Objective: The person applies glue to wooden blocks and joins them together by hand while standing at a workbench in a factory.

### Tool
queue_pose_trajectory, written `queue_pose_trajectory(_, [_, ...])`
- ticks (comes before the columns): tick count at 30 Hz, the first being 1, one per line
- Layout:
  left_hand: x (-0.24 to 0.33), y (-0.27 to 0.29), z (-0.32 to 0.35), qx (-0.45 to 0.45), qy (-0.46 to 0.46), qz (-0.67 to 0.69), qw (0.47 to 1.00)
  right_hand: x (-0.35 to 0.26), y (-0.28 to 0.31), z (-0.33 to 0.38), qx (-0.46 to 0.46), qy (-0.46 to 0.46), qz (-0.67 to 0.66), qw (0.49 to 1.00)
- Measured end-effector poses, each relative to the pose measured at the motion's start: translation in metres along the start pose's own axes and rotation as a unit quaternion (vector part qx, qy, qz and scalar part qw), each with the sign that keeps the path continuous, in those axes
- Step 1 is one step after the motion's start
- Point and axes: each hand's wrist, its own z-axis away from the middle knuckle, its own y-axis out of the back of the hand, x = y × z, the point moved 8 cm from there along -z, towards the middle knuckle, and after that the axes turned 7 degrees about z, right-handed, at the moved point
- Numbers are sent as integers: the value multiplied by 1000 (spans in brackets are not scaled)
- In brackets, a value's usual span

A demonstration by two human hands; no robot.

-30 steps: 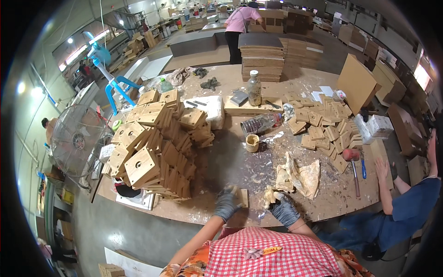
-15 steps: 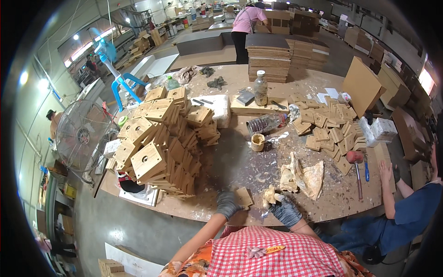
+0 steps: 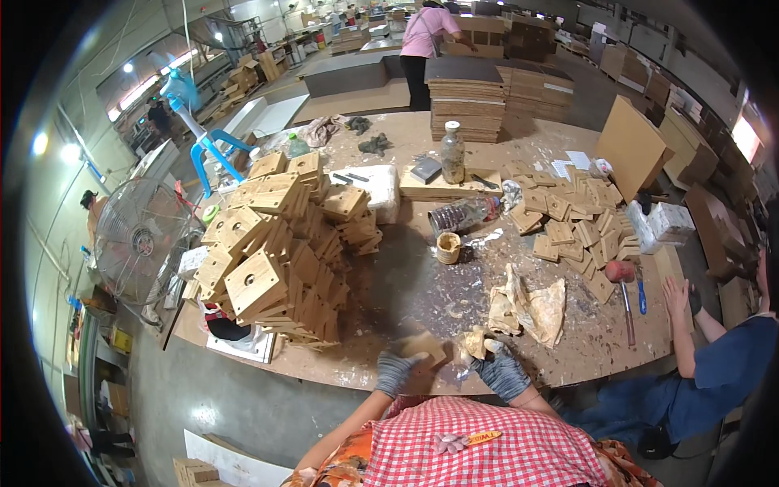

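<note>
Two grey-gloved hands at near table edge: left hand [image 3: 398,372] grips small flat square wooden piece [image 3: 424,347], right hand [image 3: 501,372] closed on crumpled tan rag [image 3: 475,341]; both just above round glue-stained wooden table [image 3: 406,284]. Tall stack of light wooden box frames [image 3: 276,252] close at left, crumpled brown paper [image 3: 531,304] just beyond right hand, small glue pot [image 3: 448,247] farther back, red-headed mallet [image 3: 622,280] at right beside co-worker's hand [image 3: 675,296]

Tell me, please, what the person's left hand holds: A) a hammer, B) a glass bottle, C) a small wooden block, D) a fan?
C: the gloved left hand grips a small wooden block at the table's near edge, while the hammer lies off to the right.
</note>
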Motion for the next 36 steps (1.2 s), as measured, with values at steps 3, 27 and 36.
queue_pose_trajectory(3, [29, -2, 1, 1, 82, 148, 986, -19, -25, 8, -32, 26, 27, 999])
queue_pose_trajectory(27, [163, -25, 18, -97, 128, 288, 944, -108, -176, 46, -61, 425, 735, 525])
queue_pose_trajectory(36, [153, -24, 11, -71, 114, 275, 952, -107, -172, 49, -88, 428, 704, 560])
